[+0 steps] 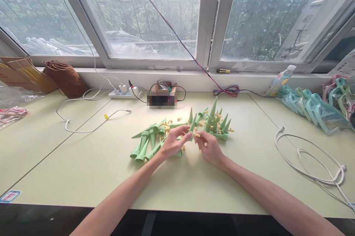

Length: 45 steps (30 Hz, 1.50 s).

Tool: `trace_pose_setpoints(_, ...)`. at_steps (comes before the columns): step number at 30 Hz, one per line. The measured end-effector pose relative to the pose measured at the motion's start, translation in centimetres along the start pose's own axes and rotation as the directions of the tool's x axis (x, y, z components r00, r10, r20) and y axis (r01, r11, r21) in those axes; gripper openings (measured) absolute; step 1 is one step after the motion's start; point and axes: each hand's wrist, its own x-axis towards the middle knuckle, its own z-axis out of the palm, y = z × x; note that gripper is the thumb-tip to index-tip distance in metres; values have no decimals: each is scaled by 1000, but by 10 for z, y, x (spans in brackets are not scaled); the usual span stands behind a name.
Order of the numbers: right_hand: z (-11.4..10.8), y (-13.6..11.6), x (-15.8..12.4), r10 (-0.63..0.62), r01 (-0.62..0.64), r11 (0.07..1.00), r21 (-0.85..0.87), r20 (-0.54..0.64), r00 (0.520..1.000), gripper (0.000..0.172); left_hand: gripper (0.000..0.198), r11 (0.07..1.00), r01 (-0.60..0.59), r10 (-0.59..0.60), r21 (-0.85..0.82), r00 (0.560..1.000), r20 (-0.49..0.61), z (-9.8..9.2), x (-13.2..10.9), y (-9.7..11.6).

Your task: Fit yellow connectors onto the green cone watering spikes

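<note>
My left hand [176, 141] is closed around a green plastic plant watering spike [192, 123], its pointed end upward. Between the fingers of my right hand [209, 147] is a small yellow plastic valve [196, 135], held against the spike's side; whether it is seated there I cannot tell. To the left lie several loose green spikes [142, 151] with small yellow valves [167, 127] among them, partly hidden by my left hand. Behind my right hand several green spikes with yellow valves [213, 117] stand or lie in a group.
White cables [94, 130] lie at the left and a coiled white cable [307, 177] at the right. A power strip [124, 93], a small cardboard box [166, 87] and a red-blue wire bundle [230, 90] line the window side. Bagged plastic clips [316, 106] and a bottle [281, 78] stand right.
</note>
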Motion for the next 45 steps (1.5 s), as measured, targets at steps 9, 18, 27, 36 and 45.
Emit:
trace_pose_setpoints(9, -2, -2, 1, 23, -23, 1000, 4, -5, 1000, 21, 32, 994, 74, -77, -80, 996, -40, 0, 1, -4)
trace_pose_setpoints(18, -1, 3, 0, 24, -23, 1000, 14, -26, 999, 27, 30, 999, 33, -33, 8, 999, -12, 2, 0, -1)
trace_pose_setpoints(27, -1, 4, -1, 23, -22, 999, 33, -30, 999, 26, 30, 977, -60, 66, 206, 998, -22, 1, -1, -4)
trace_pose_setpoints(36, -2, 5, 0, 31, -30, 999, 24, -26, 999, 31, 25, 925, -195, 215, 325, 976, -24, 4, -1, -10)
trace_pose_setpoints(45, -1, 4, 0, 56, -55, 998, 16, -21, 998, 35, 15, 877, -286, 302, 386, 953, 19, 4, 0, -9)
